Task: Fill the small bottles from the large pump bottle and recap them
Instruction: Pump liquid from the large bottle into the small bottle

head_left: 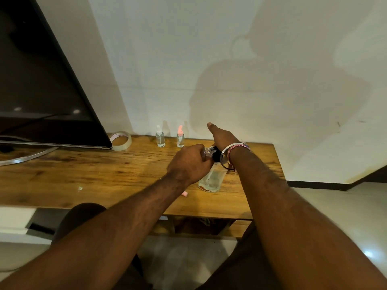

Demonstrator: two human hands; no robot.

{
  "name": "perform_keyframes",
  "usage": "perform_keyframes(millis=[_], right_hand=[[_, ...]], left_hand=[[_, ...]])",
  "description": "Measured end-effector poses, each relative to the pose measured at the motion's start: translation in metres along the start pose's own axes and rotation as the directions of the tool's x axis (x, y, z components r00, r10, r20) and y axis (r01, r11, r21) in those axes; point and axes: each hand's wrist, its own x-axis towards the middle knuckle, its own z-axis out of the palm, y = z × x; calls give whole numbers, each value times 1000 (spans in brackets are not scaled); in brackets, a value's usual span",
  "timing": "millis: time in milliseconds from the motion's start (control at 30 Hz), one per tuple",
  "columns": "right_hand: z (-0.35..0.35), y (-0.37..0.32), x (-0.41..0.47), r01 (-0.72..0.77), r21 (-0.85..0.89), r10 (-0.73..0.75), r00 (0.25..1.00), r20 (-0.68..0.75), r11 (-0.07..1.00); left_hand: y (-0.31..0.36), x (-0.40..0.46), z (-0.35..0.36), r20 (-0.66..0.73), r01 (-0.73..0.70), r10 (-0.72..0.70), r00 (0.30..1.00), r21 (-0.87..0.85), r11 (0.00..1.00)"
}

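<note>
Clear small bottle (206,152) sits in the left hand's (188,164) curled grip; right hand (222,136) presses the pump bottle (211,181).

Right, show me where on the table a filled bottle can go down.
Widest bare patch: the table between the tape roll and the left hand. A smaller strip runs along the right edge beyond the right hand. Crowded: the pump bottle under both hands, and the back edge where the white-capped bottle and pink-capped bottle stand.

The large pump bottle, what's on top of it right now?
The right hand rests over the black pump head of the large pump bottle. The nozzle tip is hidden behind the left hand.
</note>
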Motion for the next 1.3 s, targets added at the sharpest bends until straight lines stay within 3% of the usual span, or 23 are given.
perform_keyframes(millis=[233, 467, 667, 833, 1033, 1300], right_hand=[[4, 5, 3, 54, -158, -64, 996, -55, 986], [3, 7, 8, 47, -201, -70, 992, -107, 978], [4, 0, 1, 44, -73, -47, 998, -41, 996], [-7, -7, 0, -133, 201, 118, 989, 84, 971], [-7, -9, 3, -146, 170, 116, 978, 174, 975], [2, -1, 3, -88, 89, 77, 991, 113, 992]], left_hand=[[-2, -1, 4, 8, 16, -16, 1000, -1, 1000], [-4, 1, 7, 9, 9, -9, 1000, -18, 1000], [1, -3, 0, 13, 10, -9, 1000, -10, 1000], [7, 7, -11, 27, 3, -5, 1000, 79, 997], [5, 7, -8, 32, 23, -25, 999, 70, 997], [0, 4, -3, 36, 8, -11, 999, 71, 997]])
